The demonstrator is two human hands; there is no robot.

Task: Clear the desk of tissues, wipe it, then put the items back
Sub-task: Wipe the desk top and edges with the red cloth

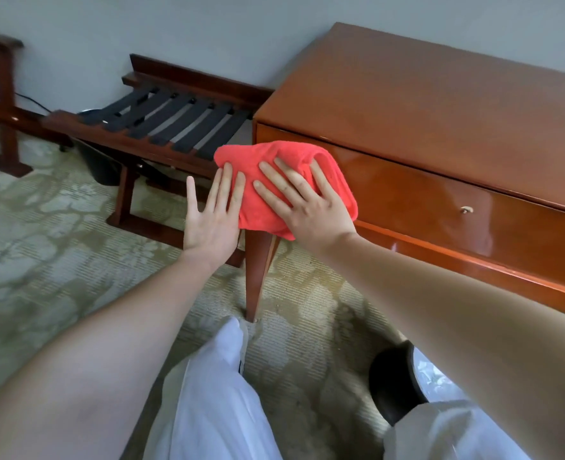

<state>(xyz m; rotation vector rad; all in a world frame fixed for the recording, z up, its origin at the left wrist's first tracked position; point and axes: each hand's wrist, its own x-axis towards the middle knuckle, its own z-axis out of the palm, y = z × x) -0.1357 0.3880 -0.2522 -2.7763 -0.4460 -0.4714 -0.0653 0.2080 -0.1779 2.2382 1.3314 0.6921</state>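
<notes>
Wiping step. A red cloth (pixel 284 154) is pressed over the near corner of the table (pixel 423 94), at the centre of the frame, above the leg. The right hand (pixel 311 207) is laid flat on it, fingers (pixel 284 177) straight and spread. The left hand (pixel 208 220) is likewise open, its fingertips touching the cloth's left edge. Nothing is gripped. Even pressure and overlapping strokes along the front panel are advised.

I am in what looks like a hotel guest room: strapped wooden luggage rack (pixel 161 124), floral-patterned carpet (pixel 58 244), lacquered desk (pixel 440 104) with drawer (pixel 440 194).
</notes>
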